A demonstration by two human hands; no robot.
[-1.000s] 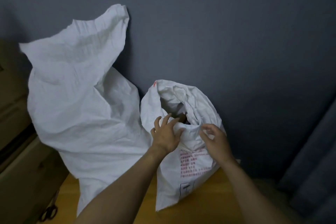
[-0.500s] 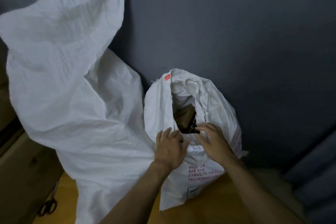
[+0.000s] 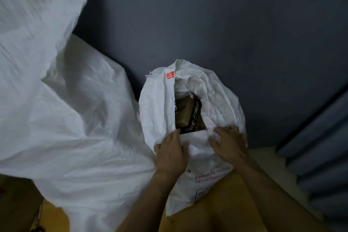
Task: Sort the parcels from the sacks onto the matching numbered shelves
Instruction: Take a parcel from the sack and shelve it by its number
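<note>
Both forearms enter from the bottom edge, over a yellow wooden floor [image 3: 211, 216]. The left hand [image 3: 172, 153] pinches the near rim of the small sack [image 3: 156, 111], fingertips tucked over the edge and thumb outside. The right hand [image 3: 228, 142] bunches the same rim just beside it, fingers curled into the folds. Red print on the sack's front, below the hands, is too blurred to read. The mouth gapes only narrowly; inside lies a brown cardboard parcel [image 3: 182, 114], mostly hidden, with a black band whose white letters cannot be made out. A red tag [image 3: 170, 75] sits on the far rim. The large sack [image 3: 66, 118] crowds the left, touching the small one and cut off at the top. Behind stands a dark wall [image 3: 226, 24]; a pleated curtain [image 3: 320, 147] closes the right
</note>
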